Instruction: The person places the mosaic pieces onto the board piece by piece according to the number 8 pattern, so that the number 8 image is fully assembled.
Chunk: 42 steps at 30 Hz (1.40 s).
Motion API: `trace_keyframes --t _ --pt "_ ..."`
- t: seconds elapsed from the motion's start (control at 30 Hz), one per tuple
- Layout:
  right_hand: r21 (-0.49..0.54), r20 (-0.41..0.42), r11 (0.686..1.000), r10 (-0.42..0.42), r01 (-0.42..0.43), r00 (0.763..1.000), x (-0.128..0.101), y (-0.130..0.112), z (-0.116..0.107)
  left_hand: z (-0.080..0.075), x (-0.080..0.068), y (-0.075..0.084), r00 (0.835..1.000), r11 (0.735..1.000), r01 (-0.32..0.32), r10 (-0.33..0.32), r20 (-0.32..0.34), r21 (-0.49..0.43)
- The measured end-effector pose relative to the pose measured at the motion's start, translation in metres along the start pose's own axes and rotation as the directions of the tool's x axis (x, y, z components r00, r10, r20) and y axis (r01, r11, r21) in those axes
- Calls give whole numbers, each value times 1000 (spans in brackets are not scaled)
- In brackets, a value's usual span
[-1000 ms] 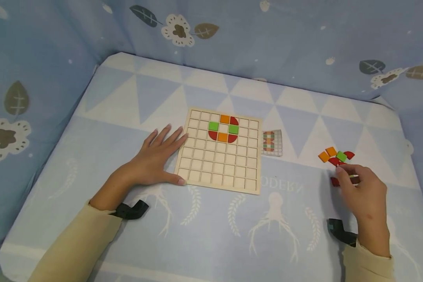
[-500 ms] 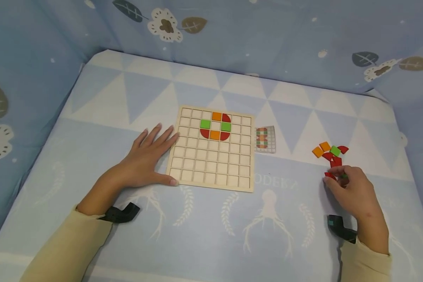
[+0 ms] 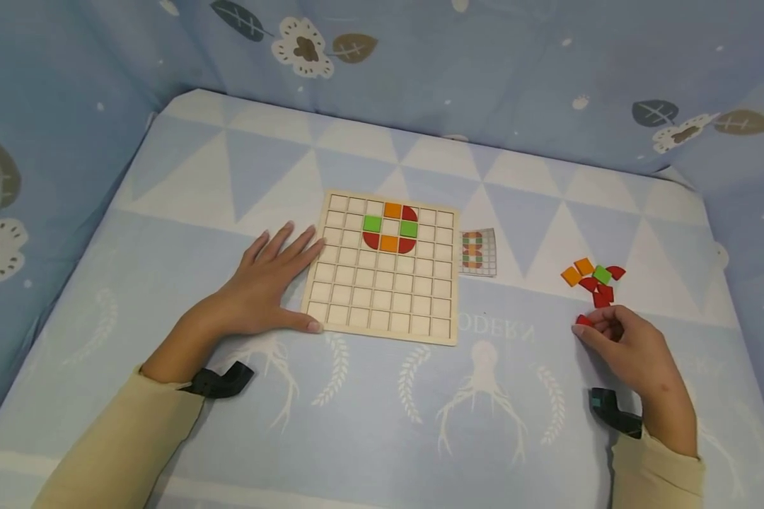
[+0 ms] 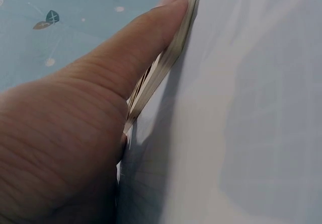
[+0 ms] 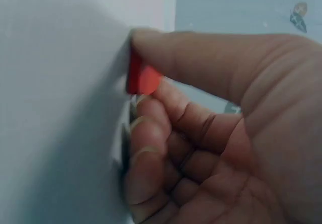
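Right hand (image 3: pixel 630 346) pinches a red tile (image 5: pixel 141 79) w/ curled fingers; thin piece may slip. Left hand (image 3: pixel 264 283), flat & open, braces grid board (image 3: pixel 382 297); lifting lets it slide on bed (image 3: pixel 229 162).

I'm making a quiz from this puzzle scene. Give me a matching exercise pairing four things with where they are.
Things:
1. left hand
2. red tile
3. pattern card
4. loose tiles

Places:
a. lying just right of the wooden grid board
b. heaped beyond the right hand
c. flat against the board's left edge
d. pinched in the right hand's fingers

Pairs: 1-c, 2-d, 3-a, 4-b
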State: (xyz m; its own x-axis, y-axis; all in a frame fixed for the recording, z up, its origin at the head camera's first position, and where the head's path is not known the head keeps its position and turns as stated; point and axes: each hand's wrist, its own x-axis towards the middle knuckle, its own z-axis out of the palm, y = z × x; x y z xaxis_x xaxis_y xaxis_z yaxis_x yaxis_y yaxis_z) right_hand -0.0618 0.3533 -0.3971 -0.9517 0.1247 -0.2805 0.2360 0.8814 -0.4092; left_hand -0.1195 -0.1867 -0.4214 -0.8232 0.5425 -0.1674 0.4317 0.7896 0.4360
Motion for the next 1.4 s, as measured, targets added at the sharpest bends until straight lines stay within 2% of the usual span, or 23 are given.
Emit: trace_keyframes --t 0.33,0.7,0.97,1.2,1.4 --pt "52 -12 999 -7 8 1000 1 8 4 0 1 0 1000 1000 0 0 11 14" --pt "44 -14 999 -24 25 1000 1 8 3 0 1 1 1000 1000 12 -12 8 2" --pt "51 -56 997 -60 63 997 0 8 6 0 2 2 1000 1000 -2 2 5 15" --pt "52 -91 995 -84 89 992 2 6 9 -1 1 3 1000 1000 16 -16 9 7" --pt "63 -90 995 -67 73 994 3 4 11 0 0 3 999 999 33 -33 16 1"
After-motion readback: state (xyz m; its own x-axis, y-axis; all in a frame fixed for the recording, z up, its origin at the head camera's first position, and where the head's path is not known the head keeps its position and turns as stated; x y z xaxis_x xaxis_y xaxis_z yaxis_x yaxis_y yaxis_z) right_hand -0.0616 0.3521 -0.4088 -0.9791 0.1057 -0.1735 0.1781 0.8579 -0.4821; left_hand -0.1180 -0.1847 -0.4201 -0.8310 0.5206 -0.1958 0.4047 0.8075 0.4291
